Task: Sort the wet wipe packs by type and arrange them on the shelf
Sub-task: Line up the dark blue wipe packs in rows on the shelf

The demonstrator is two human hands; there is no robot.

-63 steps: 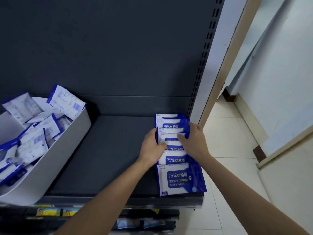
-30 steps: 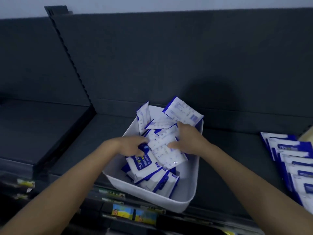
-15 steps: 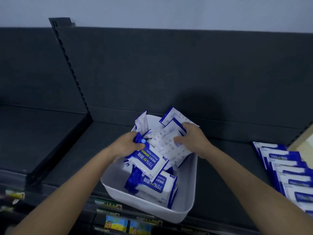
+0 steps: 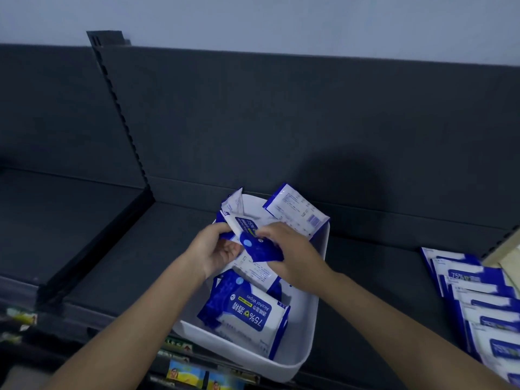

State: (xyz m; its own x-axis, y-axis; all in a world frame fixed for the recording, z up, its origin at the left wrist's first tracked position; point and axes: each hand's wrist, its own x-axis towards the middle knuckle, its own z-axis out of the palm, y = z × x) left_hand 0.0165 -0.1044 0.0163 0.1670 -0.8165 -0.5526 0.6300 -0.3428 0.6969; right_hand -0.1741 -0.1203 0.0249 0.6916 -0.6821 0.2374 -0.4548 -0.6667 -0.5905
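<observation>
A white bin [image 4: 302, 353] stands on the dark shelf [image 4: 126, 263] and holds several blue and white wet wipe packs. Above the bin both hands hold one blue and white pack [image 4: 254, 240]. My left hand [image 4: 215, 253] grips its left end, and my right hand [image 4: 289, 256] grips its right end from above. A pack labelled 75% Alcohol Wipes [image 4: 247, 309] lies face up at the bin's front. A white-backed pack [image 4: 297, 211] leans over the bin's far rim. At the right edge, a row of overlapping packs [image 4: 478, 299] lies on the shelf.
The shelf's dark back panel [image 4: 281, 122] rises behind the bin. A slotted upright [image 4: 121, 114] divides this bay from a lower bay at the left. Small yellow price labels [image 4: 185, 371] run along the shelf's front edge below the bin.
My hands left the row of packs at the right and went into the bin. The left hand lifted a pack out, and the right hand has now taken hold of it too.
</observation>
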